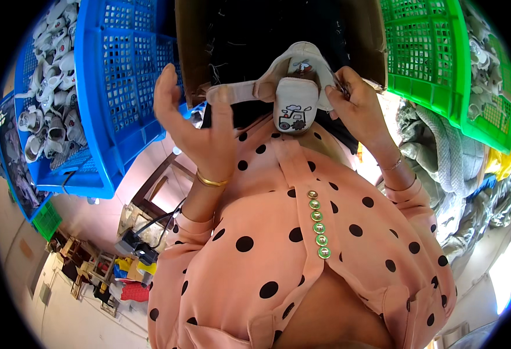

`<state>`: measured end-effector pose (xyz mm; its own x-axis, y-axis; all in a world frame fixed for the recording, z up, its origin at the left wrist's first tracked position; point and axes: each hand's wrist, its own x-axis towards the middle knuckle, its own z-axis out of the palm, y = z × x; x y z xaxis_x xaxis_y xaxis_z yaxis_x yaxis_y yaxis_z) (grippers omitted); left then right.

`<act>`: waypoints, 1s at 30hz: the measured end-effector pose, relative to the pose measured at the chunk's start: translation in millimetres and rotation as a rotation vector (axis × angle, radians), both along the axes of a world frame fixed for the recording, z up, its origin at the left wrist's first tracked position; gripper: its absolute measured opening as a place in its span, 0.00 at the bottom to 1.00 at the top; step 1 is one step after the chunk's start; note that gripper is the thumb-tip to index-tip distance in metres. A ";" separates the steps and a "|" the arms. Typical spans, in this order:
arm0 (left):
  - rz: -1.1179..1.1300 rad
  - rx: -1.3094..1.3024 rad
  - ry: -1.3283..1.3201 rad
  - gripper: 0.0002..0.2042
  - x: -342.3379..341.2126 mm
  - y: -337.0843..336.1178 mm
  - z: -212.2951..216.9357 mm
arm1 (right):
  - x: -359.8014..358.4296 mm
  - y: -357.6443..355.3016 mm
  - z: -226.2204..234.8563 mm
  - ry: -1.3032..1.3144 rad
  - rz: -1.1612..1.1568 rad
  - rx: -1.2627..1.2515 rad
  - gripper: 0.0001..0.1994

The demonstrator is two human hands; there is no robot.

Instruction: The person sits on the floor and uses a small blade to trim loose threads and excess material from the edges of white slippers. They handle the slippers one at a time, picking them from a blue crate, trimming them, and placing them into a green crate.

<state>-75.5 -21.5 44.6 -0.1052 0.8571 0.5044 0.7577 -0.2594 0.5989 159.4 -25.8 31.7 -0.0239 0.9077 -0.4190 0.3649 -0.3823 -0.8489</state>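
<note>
A small white baby shoe (295,96) with a tractor print on its toe is held up in front of my body. Its strap (241,93) stretches out to the left. My left hand (200,125) pinches the strap's free end, its other fingers spread away from it. At the shoe's right edge, my right hand (357,104) is closed on the upper. A small dark bit shows between the right fingers, too hidden to name. Part of a coloured print is visible on the shoe's inside.
A cardboard box (377,43) with a dark inside and loose thread bits lies beyond the shoe. On the left, a blue crate (95,104) stands beside many small shoes (52,81). A green crate (430,64) is at right, above grey fabric (436,145).
</note>
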 end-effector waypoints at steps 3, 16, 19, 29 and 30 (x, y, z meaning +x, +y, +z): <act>-0.497 0.016 0.160 0.23 1.7 -11.3 4.5 | -6.6 -0.6 9.3 0.007 -0.037 -0.042 0.08; -0.699 -0.273 0.285 0.26 42.0 -12.7 -24.7 | 1.2 -14.0 3.4 0.069 0.069 0.042 0.06; -0.773 -0.290 0.251 0.21 44.8 -5.9 -29.3 | 5.7 -21.6 -13.5 0.034 0.130 0.208 0.06; -1.003 -0.145 0.418 0.16 45.7 35.6 -14.8 | 23.3 -4.8 12.6 -0.002 0.049 0.128 0.18; -1.023 -0.136 0.407 0.16 46.0 37.4 -7.6 | 27.1 2.2 17.0 -0.124 0.073 0.226 0.20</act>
